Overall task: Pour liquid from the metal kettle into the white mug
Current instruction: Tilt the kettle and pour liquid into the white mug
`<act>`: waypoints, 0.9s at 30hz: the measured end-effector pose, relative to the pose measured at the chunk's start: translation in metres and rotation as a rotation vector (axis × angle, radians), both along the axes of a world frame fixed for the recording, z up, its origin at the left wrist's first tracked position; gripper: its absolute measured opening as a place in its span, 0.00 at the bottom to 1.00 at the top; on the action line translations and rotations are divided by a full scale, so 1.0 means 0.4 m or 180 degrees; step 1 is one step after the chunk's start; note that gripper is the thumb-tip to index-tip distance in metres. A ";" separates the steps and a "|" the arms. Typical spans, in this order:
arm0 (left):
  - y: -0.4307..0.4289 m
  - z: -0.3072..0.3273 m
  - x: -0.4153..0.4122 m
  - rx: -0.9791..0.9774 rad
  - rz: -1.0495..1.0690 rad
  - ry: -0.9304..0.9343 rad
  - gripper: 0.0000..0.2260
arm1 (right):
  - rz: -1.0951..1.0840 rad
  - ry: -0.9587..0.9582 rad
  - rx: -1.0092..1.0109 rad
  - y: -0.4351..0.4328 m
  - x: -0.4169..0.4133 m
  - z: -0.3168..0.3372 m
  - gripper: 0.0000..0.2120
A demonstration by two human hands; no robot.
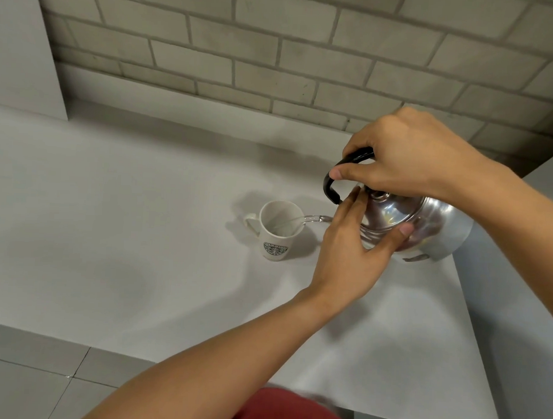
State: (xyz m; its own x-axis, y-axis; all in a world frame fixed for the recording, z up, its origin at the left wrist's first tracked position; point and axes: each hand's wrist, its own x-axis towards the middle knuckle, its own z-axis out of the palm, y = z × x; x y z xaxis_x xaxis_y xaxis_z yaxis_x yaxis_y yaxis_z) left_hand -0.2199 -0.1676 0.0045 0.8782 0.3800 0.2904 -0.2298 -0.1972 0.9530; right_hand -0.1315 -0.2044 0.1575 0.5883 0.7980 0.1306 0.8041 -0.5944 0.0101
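Observation:
A shiny metal kettle [425,227] is tilted to the left above the white counter [127,235]. My right hand [405,157] is shut around its black handle. My left hand [352,246] presses on the kettle's lid and body, fingers spread. A clear stream of water [295,222] runs from the spout into the white mug [276,229]. The mug stands upright left of the kettle, with its handle to the left and a green round logo facing me. The spout itself is mostly hidden behind my left hand.
A grey brick wall [274,58] runs behind the counter. A white block [23,50] stands at the back left. The counter's front edge drops to a tiled floor [28,376] at the lower left. Its right edge lies just beyond the kettle.

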 end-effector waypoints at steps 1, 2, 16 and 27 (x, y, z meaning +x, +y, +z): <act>0.000 0.001 0.001 -0.0012 0.0014 -0.0011 0.24 | 0.0009 0.0004 -0.0014 0.001 0.000 0.003 0.19; 0.000 0.001 0.002 -0.0032 0.0028 -0.0021 0.24 | 0.0013 0.0007 -0.0033 0.002 0.000 0.006 0.19; -0.003 0.009 0.007 -0.0255 0.0027 0.0091 0.27 | 0.0057 -0.0093 -0.0283 0.027 0.006 0.025 0.19; -0.006 0.013 0.010 -0.0342 0.0053 0.0083 0.28 | 0.0104 -0.0233 -0.0304 0.037 0.007 0.034 0.19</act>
State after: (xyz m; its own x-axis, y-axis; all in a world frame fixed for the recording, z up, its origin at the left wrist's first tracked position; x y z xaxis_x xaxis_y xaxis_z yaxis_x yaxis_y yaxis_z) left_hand -0.2159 -0.1699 0.0098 0.8783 0.4223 0.2244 -0.2023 -0.0971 0.9745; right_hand -0.1288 -0.1896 0.1712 0.5535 0.8274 0.0948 0.8180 -0.5615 0.1248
